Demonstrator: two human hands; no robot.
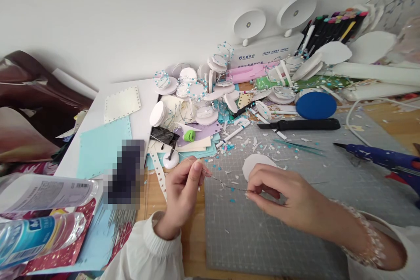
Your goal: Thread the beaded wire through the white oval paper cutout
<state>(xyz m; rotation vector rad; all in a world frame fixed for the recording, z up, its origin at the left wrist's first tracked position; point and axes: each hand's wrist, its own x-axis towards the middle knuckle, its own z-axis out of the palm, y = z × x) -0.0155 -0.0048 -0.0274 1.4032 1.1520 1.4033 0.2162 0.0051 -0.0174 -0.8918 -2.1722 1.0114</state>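
A thin twisted wire (226, 185) stretches between my two hands above the grey cutting mat (243, 236). My left hand (183, 192) pinches its left end between thumb and forefinger. Thumb and fingertips of my right hand (278, 188) close on the right end. Partly behind the right hand lies a white foam disc (257, 165) on the mat. Small blue and white scraps are scattered around it. Beyond them rest a black utility knife (298, 125) and teal tweezers (298, 146).
A blue glue gun (380, 157) lies at the right. Behind stand white discs with beaded wires (197, 92), a blue round pad (316, 105), markers (331, 30) and a twin-head lamp (262, 50). Plastic bottles (42, 232) and blue sheets (101, 144) occupy the left side.
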